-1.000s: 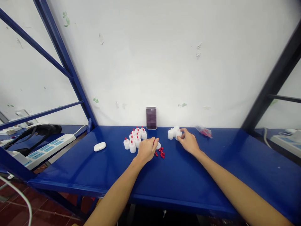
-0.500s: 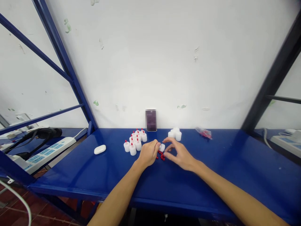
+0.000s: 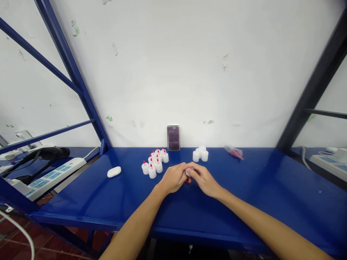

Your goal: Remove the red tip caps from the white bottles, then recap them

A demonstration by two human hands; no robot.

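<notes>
Near the middle of the blue table, both hands meet around a small white bottle (image 3: 188, 172), mostly covered by fingers. My left hand (image 3: 175, 177) is closed at one end of it; my right hand (image 3: 202, 177) curls its fingers and thumb round the other side. Just under the hands, a few red caps (image 3: 187, 182) show on the table, the others hidden. Left of my left hand stands a group of white bottles with red tips (image 3: 152, 171), all upright. Beyond my right hand, several plain white bottles (image 3: 200, 154) are clustered together.
A phone-like dark rectangle (image 3: 173, 138) leans against the wall. A clear bag with red pieces (image 3: 234, 152) lies at the back right. A white rounded case (image 3: 114, 172) is on the left, with a power strip (image 3: 54, 177) and black headphones (image 3: 46, 159) past the blue frame.
My right hand has moved left and closed round the white bottle held by my left hand. The bottle and the red caps are now more hidden.
</notes>
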